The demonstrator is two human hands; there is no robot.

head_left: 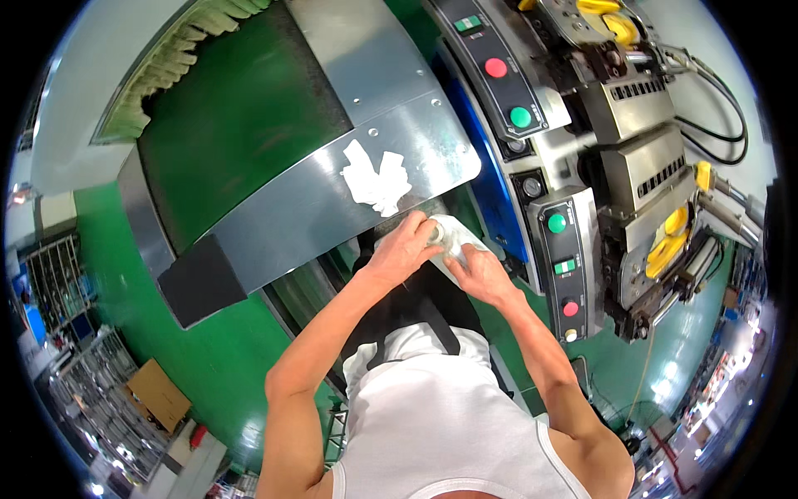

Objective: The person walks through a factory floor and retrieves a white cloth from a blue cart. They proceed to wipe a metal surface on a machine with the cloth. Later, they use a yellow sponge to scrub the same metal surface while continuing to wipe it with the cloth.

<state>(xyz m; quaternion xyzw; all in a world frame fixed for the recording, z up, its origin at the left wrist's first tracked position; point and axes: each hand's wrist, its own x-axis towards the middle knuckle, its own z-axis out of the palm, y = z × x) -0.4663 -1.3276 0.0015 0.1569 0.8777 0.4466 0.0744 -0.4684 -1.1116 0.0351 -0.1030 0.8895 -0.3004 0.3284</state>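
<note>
My left hand [405, 251] is closed at the table's front edge, its fingertips on a small round, pale, roll-like thing [436, 234]. A thin white sheet [455, 226], cloth or plastic, spreads around and beyond it. Close on the right, my right hand [483, 273] pinches the sheet's near part. Whether the round thing is wrapped in the sheet or lies against it, I cannot tell. Just beyond my left hand, crumpled white strips [378, 180] of cloth or paper lie on the metal tabletop [291, 212].
To the right stands a machine with two button panels [568, 258], steel blocks [636, 166] and yellow parts [667, 245]. A green belt surface [241, 125] fills the far left, under a fringed cover [166, 62]. A black pad [202, 281] covers the table's left corner. Racks [100, 382] stand lower left.
</note>
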